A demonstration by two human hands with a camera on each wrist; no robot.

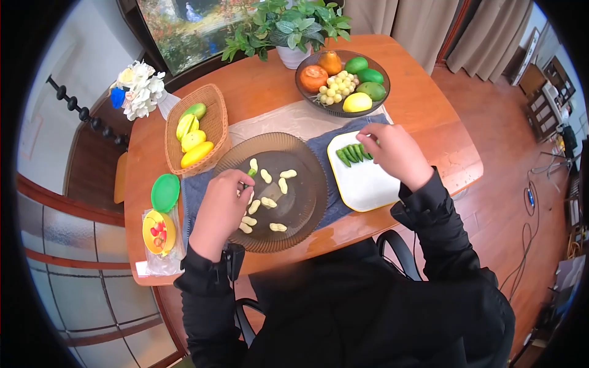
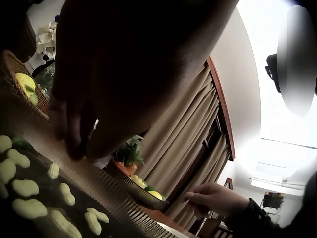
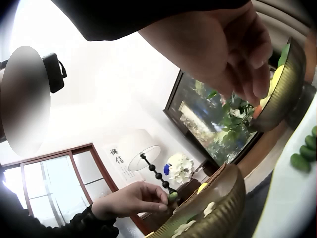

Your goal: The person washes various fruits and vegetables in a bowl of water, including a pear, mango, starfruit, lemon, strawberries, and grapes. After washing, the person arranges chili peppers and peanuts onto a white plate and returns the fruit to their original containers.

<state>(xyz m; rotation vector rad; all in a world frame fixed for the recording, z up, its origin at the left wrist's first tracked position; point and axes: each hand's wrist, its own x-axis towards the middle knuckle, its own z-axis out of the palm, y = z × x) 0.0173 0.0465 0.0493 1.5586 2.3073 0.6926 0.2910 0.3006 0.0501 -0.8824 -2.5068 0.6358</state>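
Over the left part of the brown ribbed bowl (image 1: 307, 211), my left hand (image 1: 219, 205) pinches a small green pepper (image 1: 251, 173). That pepper also shows at the fingertips in the right wrist view (image 3: 173, 197). Pale peanuts (image 1: 283, 185) lie scattered in the bowl below. My right hand (image 1: 399, 153) hangs above the white tray (image 1: 367, 187) with loosely bent fingers and nothing visible in them. A row of small green peppers (image 1: 351, 154) lies on the tray beside its fingertips. In the left wrist view the left hand (image 2: 119, 74) is dark, its grip hidden.
A wicker basket (image 1: 217, 116) of yellow and green fruit stands left behind the bowl; a dark fruit bowl (image 1: 313, 105) stands behind the tray. At left are a green lid (image 1: 165, 192) and a yellow container (image 1: 149, 228) with red pieces. A potted plant (image 1: 293, 56) stands at the back.
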